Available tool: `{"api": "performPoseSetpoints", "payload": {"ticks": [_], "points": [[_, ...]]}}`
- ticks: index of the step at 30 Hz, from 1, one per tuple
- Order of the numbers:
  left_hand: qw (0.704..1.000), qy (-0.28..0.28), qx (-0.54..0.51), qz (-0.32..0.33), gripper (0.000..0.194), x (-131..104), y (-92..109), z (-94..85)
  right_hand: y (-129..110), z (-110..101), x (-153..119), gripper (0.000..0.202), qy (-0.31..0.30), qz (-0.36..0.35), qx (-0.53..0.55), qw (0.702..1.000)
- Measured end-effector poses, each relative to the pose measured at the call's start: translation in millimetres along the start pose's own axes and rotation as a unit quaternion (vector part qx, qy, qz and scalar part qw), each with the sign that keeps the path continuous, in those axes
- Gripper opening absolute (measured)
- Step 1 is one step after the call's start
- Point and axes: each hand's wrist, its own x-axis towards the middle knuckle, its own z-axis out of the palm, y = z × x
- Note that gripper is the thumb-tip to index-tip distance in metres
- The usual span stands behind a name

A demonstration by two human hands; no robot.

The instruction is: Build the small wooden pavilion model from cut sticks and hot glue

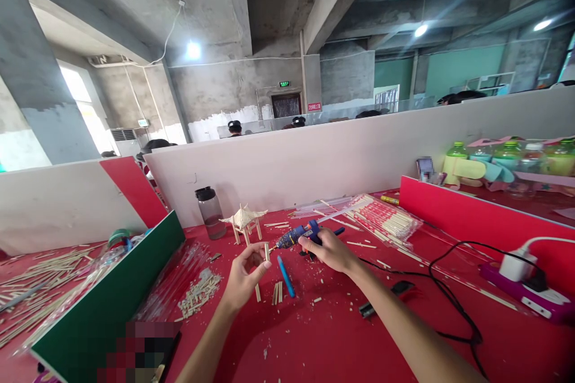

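My left hand [250, 269] pinches a short piece of wooden stick [266, 251], held upright between thumb and fingers. In my right hand [327, 251] is a blue hot glue gun [291, 237], its nozzle pointing left at the stick piece and close to it or touching; I cannot tell which. A clear glue stick [341, 210] seems to stick out of the gun's back. Behind my left hand stands a small pavilion model [245, 220] made of sticks. Below the nozzle lie a blue pen [286, 278] and several cut stick pieces [277, 293].
A dark water bottle [210, 212] stands by the white partition [287, 161]. Packed sticks [386, 218] lie at the back right. Stick offcuts [200, 293] are heaped at left. A black cable [431, 275] runs toward a purple power strip [530, 293]. A black-handled tool [386, 299] lies near my right forearm.
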Motion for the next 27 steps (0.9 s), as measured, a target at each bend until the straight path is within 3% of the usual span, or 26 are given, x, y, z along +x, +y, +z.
{"api": "performPoseSetpoints", "payload": {"ticks": [9, 13, 16, 18, 21, 27], "points": [[1.000, 0.010, -0.022, -0.017, 0.040, -0.8, -2.6, 0.3, 12.9, 0.8, 4.5, 0.053, -0.043, 0.067, 0.103, 0.992], [0.998, 0.020, -0.044, -0.030, 0.040, 0.8, -3.8, -0.9, 23.6, -4.7, 2.1, 0.045, -0.060, 0.108, 0.258, 0.958], [0.996, 0.041, -0.064, -0.036, 0.042, 1.7, -3.7, -1.8, 29.5, -11.1, -1.8, 0.039, -0.083, 0.139, 0.288, 0.944], [0.996, 0.047, -0.070, -0.037, 0.041, 1.8, -3.6, -2.7, 33.7, -13.6, -2.6, 0.039, -0.085, 0.162, 0.268, 0.946], [0.995, 0.045, -0.077, -0.037, 0.040, 1.8, -3.5, -4.6, 41.8, -15.2, 0.5, 0.034, -0.040, 0.191, 0.193, 0.962], [0.995, 0.051, -0.078, -0.039, 0.040, 1.6, -5.2, -6.1, 56.2, -27.7, 6.2, 0.020, 0.021, 0.186, -0.110, 0.976]]}}
